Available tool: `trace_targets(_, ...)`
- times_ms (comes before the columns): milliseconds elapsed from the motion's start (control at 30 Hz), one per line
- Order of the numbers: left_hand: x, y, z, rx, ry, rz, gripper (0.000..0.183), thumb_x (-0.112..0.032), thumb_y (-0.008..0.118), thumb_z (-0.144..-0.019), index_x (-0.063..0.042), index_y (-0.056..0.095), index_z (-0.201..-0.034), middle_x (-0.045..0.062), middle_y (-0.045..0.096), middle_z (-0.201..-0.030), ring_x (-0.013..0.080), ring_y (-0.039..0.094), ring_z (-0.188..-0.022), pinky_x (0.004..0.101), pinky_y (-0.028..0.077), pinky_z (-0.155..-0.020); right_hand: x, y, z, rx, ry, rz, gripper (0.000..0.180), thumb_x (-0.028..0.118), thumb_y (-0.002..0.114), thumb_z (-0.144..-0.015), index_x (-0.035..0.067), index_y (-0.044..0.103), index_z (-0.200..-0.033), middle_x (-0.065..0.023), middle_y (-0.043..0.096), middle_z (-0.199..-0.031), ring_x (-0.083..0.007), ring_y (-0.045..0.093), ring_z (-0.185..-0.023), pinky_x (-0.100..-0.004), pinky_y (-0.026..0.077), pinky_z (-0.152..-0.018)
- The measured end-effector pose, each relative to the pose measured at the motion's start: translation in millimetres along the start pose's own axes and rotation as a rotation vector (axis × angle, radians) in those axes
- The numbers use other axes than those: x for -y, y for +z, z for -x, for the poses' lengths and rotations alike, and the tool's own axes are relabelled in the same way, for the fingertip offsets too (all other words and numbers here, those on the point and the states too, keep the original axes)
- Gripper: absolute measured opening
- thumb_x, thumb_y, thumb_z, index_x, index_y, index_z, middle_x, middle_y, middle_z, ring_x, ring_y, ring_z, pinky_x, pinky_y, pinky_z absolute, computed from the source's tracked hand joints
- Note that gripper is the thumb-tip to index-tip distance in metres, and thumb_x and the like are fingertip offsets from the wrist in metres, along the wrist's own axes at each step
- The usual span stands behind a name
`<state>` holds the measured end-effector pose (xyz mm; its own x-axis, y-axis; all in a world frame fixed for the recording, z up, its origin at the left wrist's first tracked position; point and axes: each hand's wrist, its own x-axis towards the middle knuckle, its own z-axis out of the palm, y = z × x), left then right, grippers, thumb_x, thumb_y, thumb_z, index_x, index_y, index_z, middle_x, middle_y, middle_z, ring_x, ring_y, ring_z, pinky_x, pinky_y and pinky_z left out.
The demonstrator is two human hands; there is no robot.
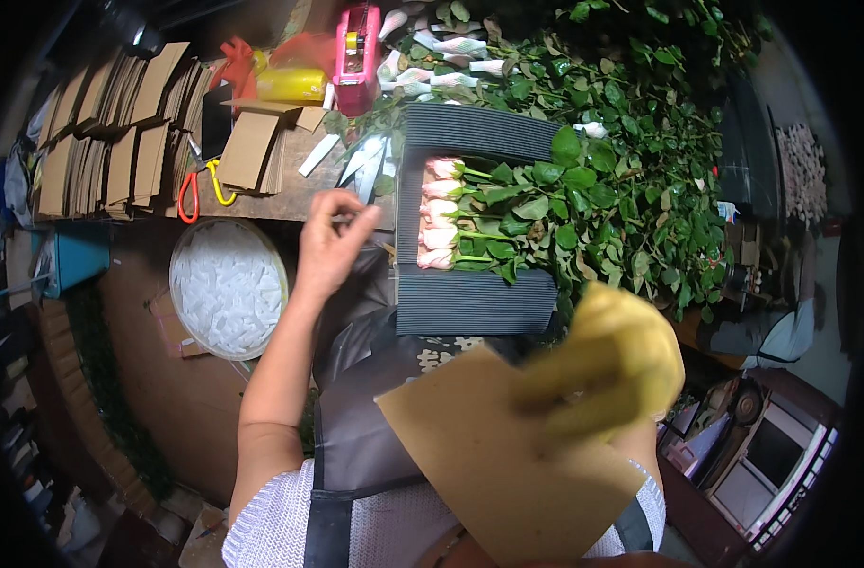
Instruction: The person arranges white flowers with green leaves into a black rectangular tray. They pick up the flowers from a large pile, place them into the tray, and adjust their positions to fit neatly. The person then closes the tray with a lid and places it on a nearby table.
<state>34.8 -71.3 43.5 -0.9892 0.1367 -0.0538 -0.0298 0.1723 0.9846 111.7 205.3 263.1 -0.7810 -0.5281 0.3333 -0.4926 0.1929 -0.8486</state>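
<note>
My right hand (616, 362), in a yellow glove and blurred, grips a brown cardboard sheet (503, 461) in front of my apron. Bare, my left hand (336, 238) hovers left of the roses, fingers loosely bent and nothing visible in them. Several pale pink roses (443, 213) lie in a row, heads to the left and leafy stems to the right. Beneath and around them is a dark ribbed mat (474, 302), with another ribbed section (482, 131) at the far side of the heads. Part of the mat is hidden by the leaves.
Stacked cardboard pieces (123, 138), red-and-yellow-handled scissors (205, 184) and a pink tape dispenser (357, 64) occupy the bench. A round tub (226, 291) of white pieces stands lower left. Rose stems with leaves (616, 184) and netted buds (453, 64) fill the far right.
</note>
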Motion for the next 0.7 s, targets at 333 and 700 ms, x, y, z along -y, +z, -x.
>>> trace_targets(333, -39, -23, -16, 0.022, 0.056, 0.020, 0.018, -0.005, 0.072, -0.098, -0.006, 0.060, -0.112, -0.004, 0.059, -0.094, 0.0039, 0.055, -0.084, 0.0206, 0.046, -0.076, -95, -11, -16, -0.164, 1.179, -0.320, 0.012, 0.013, 0.059, -0.100, 0.003, 0.063, -0.094, -0.0028, 0.066, -0.080, -0.0074, 0.065, -0.056, -0.0181, 0.042, -0.044)
trace_targets(700, -83, 67, -61, 0.770, 0.567, -0.809, 0.115, -0.045, 0.095, -0.064, 0.009, 0.039, -0.149, 0.025, 0.063, -0.108, 0.0423, 0.066, -0.097, 0.0465, 0.056, -0.085, -147, 19, -7, -0.113, 1.086, 0.045, 0.027, 0.029, 0.063, -0.104, 0.002, 0.065, -0.096, -0.0074, 0.070, -0.077, -0.0214, 0.068, -0.057, -0.0333, 0.050, -0.052)
